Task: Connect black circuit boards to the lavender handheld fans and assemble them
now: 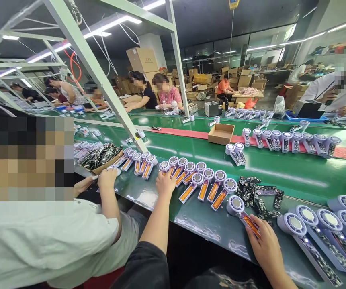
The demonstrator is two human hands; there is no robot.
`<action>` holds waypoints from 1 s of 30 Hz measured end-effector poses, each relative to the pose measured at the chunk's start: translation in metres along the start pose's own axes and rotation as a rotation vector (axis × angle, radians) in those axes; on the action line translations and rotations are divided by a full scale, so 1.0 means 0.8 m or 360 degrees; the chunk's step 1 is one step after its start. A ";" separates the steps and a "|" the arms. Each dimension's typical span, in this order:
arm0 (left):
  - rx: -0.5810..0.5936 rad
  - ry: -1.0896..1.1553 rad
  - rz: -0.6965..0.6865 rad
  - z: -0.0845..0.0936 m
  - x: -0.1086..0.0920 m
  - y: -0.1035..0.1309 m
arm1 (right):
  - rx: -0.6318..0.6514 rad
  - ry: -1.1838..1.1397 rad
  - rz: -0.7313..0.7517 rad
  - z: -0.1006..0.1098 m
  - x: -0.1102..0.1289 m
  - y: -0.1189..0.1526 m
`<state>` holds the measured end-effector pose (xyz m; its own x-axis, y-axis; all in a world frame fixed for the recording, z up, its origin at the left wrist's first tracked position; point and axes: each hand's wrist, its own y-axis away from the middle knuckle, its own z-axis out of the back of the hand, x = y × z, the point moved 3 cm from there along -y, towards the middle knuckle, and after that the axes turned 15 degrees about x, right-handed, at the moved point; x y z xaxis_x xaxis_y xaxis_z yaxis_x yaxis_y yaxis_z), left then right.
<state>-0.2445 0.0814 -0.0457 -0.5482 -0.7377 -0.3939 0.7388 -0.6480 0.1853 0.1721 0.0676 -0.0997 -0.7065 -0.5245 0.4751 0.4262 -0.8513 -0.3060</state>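
My right hand (265, 244) grips the handle of a purple-white handheld fan (236, 204), its round head pointing away from me and an orange strip showing in the open handle. Further left, my left hand (165, 184) has its fingers closed around the handle of another handheld fan (164, 166) at the end of a cluster. Between my hands lie several similar fans (208, 174) with orange strips in their open handles. Beyond my right hand is a loose pile of black circuit boards (261, 192).
Fans with circuit boards in their handles (295, 224) lie at right. A co-worker (49, 241) sits close at left beside a box of boards (100, 158). Across the green belt (281, 172) stand a cardboard tray (221, 133) and more fans. A metal frame post (100, 76) slants down at left.
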 end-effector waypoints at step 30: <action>0.0374 -0.0321 -0.2072 -0.098 -0.044 0.281 | 0.0438 0.0136 0.0491 0.041 0.061 0.049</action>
<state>-0.0283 -0.0235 -0.0610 -0.8597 0.4363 -0.2656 -0.4360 -0.8977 -0.0634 0.1728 0.0081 -0.0613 -0.5614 -0.7623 0.3220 0.7519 -0.6324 -0.1863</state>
